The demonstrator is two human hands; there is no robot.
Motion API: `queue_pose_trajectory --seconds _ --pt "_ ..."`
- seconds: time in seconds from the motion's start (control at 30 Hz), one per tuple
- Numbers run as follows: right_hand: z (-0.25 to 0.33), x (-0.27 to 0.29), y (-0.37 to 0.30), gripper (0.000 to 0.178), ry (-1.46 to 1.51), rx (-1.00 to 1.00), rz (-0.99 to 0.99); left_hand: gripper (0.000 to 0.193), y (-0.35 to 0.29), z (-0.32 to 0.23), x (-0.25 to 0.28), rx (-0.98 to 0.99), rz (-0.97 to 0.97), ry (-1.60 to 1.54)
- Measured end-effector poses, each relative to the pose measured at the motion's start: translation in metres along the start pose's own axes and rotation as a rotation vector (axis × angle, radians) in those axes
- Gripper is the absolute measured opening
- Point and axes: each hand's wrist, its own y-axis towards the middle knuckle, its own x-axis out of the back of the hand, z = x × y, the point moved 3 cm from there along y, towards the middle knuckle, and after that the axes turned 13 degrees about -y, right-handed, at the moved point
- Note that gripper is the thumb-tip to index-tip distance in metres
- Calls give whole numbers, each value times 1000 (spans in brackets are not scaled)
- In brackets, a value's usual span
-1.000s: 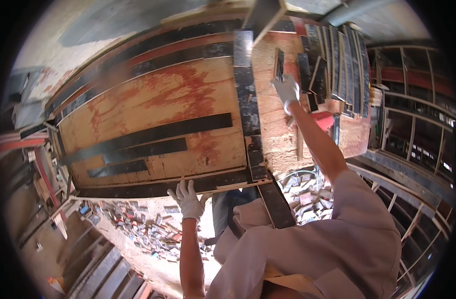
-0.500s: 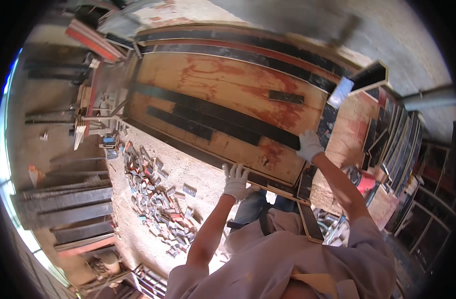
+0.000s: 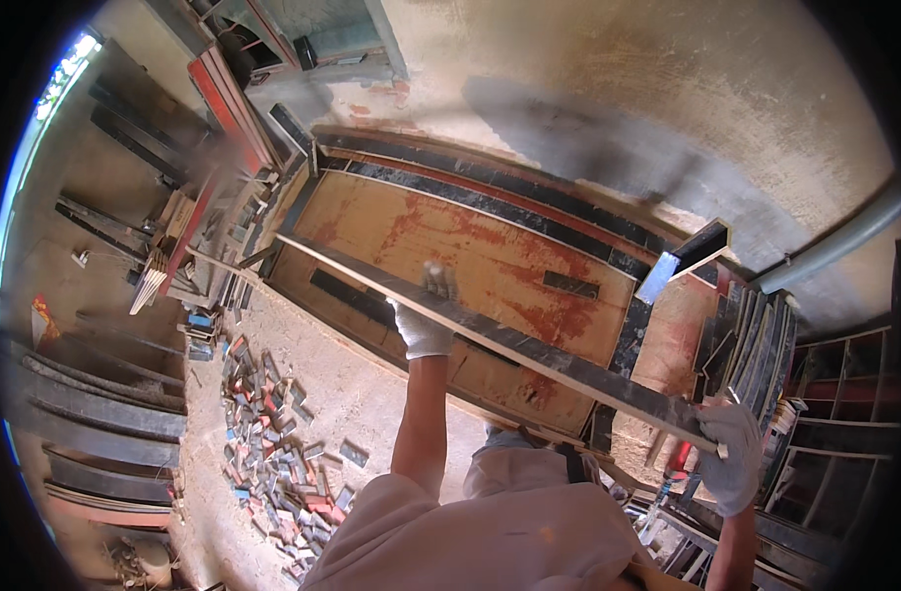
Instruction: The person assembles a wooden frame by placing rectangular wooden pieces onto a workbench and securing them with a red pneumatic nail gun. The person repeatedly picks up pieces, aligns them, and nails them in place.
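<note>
Plank (image 3: pixel 568 370), long, dk, in both hands (image 3: pixel 731 458) abv wkbench (image 3: pixel 371 212).

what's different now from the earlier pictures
The long dark strip has been lifted off the board and shifted rightward; the left hand moved up to support it, the right hand holds its right end. A short dark piece, apparently the one held first, now lies on the board. A shorter dark strip stayed.

Includes one left hand (image 3: pixel 424 330), one right hand (image 3: pixel 732 457), one held board (image 3: pixel 568 371), one wide panel (image 3: pixel 367 214), one grey pipe (image 3: pixel 833 240).
</note>
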Motion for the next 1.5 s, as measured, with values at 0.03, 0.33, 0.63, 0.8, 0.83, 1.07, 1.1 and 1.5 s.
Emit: queue_pose_trajectory --seconds 0.03,0.33,0.63,0.8,0.83,1.07,1.1,1.5 --pt "2 10 -7 24 -9 -28 -22 74 5 2 -1 39 75 -27" --pt "19 62 50 31 249 -102 -226 17 23 18 -55 -36 149 2" --pt "-8 76 93 28 440 33 -335 35 84 -74 -80 -86 200 341" --pt "-14 67 107 26 458 68 -333 47 67 -38 -91 -496 -112 1492" --pt "-14 69 109 26 455 76 -334 56 64 -26 -93 -543 -61 1382" --pt "-25 64 112 24 435 69 -324 80 25 25 -136 -379 -10 791" --pt "-29 63 113 24 428 60 -327 79 29 29 -135 -364 -29 815" --pt "-33 71 121 21 378 0 -359 51 86 -28 -89 97 335 343"
